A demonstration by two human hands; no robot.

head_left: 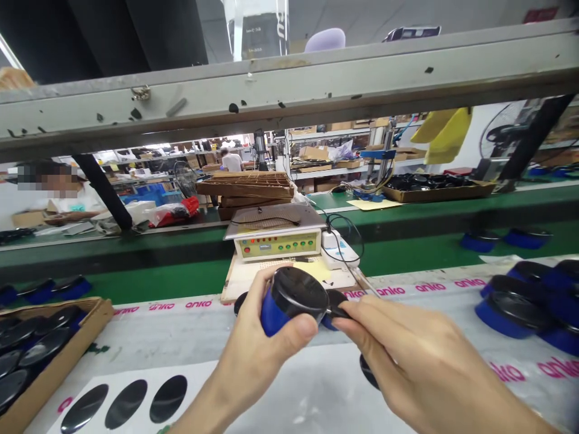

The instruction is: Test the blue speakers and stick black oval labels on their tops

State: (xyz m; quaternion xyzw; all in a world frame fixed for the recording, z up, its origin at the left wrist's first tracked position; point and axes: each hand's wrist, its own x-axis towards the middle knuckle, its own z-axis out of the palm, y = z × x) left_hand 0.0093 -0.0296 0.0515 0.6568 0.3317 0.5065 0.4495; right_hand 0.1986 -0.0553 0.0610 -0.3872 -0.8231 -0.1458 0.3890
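My left hand (266,337) is wrapped round a short blue cylinder with a glossy black top (301,289), fingers behind it and thumb in front. Its top is tilted towards me. My right hand (398,337) is closed in a pinch on a thin dark piece (338,312) at the right side of the cylinder's rim; its kind is hard to make out. Behind the hands, more blue-and-black cylinders are partly hidden. Below left, black oval discs (126,402) lie in a row on a white sheet (203,386).
On the left stands a cardboard tray (97,313) of black-topped cylinders. More blue cylinders (511,313) are grouped at right. A control box with buttons (278,246) and a white power strip (339,256) stand ahead, before a green conveyor belt (407,241). A metal shelf beam (289,84) crosses above.
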